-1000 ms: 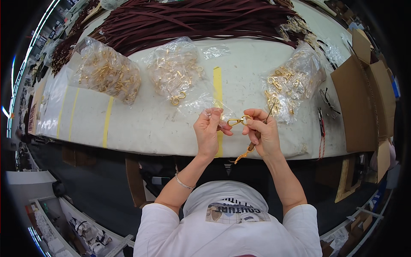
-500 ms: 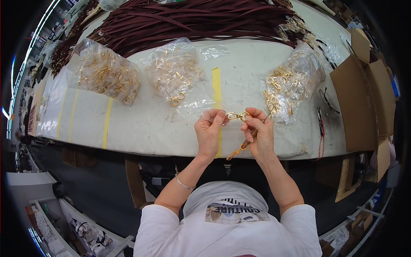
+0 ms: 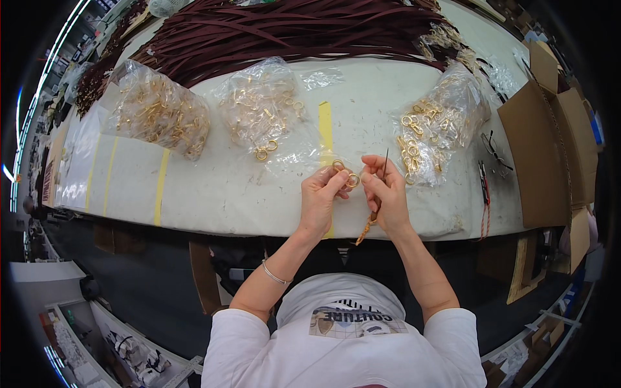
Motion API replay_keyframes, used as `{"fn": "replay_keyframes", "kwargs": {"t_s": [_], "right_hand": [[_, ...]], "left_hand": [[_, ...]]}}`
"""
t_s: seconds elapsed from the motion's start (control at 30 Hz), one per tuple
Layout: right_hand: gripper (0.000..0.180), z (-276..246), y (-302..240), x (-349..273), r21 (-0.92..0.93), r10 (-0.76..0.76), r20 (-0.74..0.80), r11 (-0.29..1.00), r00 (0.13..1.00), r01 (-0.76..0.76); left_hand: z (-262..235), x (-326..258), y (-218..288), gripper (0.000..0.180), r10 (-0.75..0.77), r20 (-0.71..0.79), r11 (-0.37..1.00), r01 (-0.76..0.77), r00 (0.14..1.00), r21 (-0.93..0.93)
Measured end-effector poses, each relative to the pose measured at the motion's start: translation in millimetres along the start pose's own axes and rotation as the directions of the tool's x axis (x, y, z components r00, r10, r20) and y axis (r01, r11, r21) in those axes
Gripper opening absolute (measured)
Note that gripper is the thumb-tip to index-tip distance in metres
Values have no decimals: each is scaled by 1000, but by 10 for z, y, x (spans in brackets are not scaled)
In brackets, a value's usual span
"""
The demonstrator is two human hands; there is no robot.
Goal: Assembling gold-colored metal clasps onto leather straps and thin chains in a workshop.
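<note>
My left hand pinches a pair of small gold metal rings at its fingertips, just above the white table's near edge. My right hand is close beside it, fingers closed around a thin dark awl-like tool whose orange handle sticks out below the palm. The fingertips of both hands nearly meet at the rings. A clear bag of gold rings lies just right of my right hand.
Two more clear bags of gold hardware lie at the left and centre. A pile of dark maroon straps fills the far side. Yellow tape strips mark the table. Open cardboard boxes, pliers and glasses sit right.
Both hands have shifted slightly and the tool now points up, away from the rings; the rings have turned in my left fingertips.
</note>
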State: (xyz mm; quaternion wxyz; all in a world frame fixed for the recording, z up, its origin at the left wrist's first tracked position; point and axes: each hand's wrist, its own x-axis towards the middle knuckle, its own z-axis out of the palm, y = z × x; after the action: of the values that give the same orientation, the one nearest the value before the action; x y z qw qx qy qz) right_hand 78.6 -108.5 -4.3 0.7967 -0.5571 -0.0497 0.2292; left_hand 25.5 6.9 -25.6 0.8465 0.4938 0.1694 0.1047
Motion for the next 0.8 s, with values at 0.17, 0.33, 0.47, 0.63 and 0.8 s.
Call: {"fn": "replay_keyframes", "kwargs": {"t_s": [0.17,0.33,0.47,0.63,0.8], "right_hand": [[10,-82,-7,140,-351,-25,108,934,994,61],[9,-47,84,135,-386,-233,-4,897,972,213],[7,-95,100,126,-425,-270,57,865,961,268],[6,-90,112,103,-395,-285,48,875,957,280],[6,-124,96,51,-589,-355,138,721,925,365]], "left_hand": [[-4,58,93,15,-145,166,984,124,975,129],[24,79,111,16,-151,182,986,136,972,96],[-11,120,34,13,-82,167,991,62,983,119],[-8,143,-32,11,-64,157,997,70,985,-28],[-22,158,-30,11,-137,195,971,170,971,-169]]}}
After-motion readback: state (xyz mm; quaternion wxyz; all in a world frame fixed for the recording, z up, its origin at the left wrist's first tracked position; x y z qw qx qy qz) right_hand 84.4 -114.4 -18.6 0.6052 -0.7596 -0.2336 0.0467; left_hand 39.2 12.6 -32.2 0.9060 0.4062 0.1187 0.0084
